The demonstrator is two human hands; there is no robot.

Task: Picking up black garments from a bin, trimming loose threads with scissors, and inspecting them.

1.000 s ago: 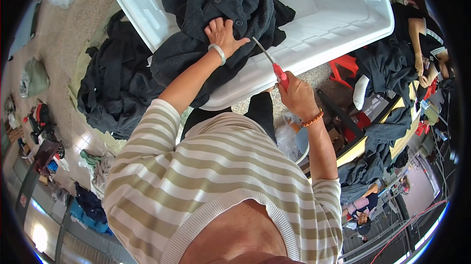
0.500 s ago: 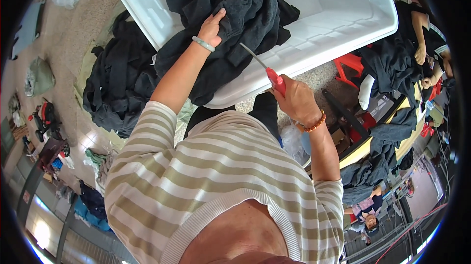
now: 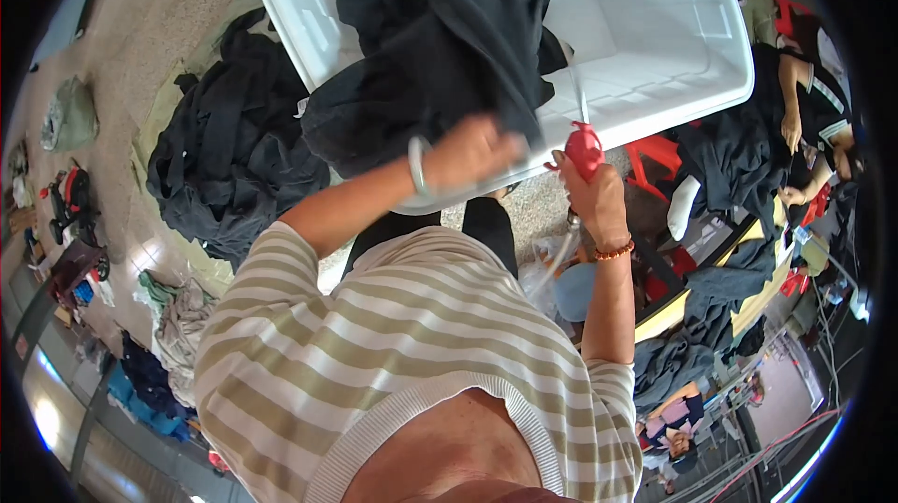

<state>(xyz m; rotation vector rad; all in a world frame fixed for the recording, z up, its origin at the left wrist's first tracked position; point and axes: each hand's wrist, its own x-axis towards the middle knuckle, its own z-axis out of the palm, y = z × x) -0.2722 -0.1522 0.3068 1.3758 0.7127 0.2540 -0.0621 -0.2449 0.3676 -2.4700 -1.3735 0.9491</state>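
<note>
A dark grey-black garment [image 3: 435, 45] lies bunched in the white plastic tub [image 3: 645, 115], its near edge reaching toward the tub's rim. My left hand [image 3: 463, 157] is over that near edge, smeared by motion, so I cannot see whether its fingers grip the cloth. In my right hand [image 3: 597, 204] is a red air blow gun [image 3: 585, 152] with a thin bent metal nozzle. The nozzle points away from me over the tub, right of the garment. A pale hose hangs from a metal fitting below the hand.
More dark garments [image 3: 234, 129] are heaped on the floor left of the tub. To the right stand a red stool [image 3: 653, 159] and a table edge draped with dark cloth [image 3: 716, 274]. Another person's arm [image 3: 792, 110] is at the far right.
My left hand has come off the garment's middle, moving nearer and to the right. The garment now lies smoother, its button out of sight. The blow gun has moved right, its nozzle turned away from me.
</note>
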